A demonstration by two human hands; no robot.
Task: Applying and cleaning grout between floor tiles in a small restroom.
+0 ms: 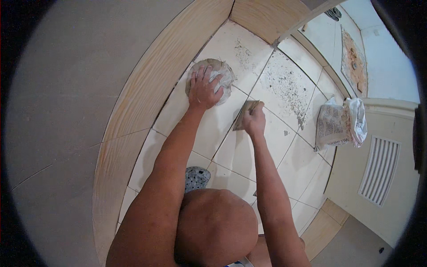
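My left hand (205, 91) lies with spread fingers on a round, crumpled grey-and-white bundle (226, 75), which looks like a cloth or bag; its exact kind I cannot make out. The bundle rests on cream floor tiles (200, 129) near the left wall. To the right of it, my right hand (255, 121) is closed around the upper edge of a flat grey spreader (241, 116). Tilted, the spreader meets the floor at a dark joint between tiles. Part of its edge is hidden by my fingers.
Dark crumbs and smears (289, 86) spot the tiles ahead. A printed plastic sack (340, 123) stands at the right, by a door with a louvred vent (379, 170). Wood-look tiles (147, 84) line the left wall's foot. My knee (216, 222) and a grey perforated clog (197, 178) are close below.
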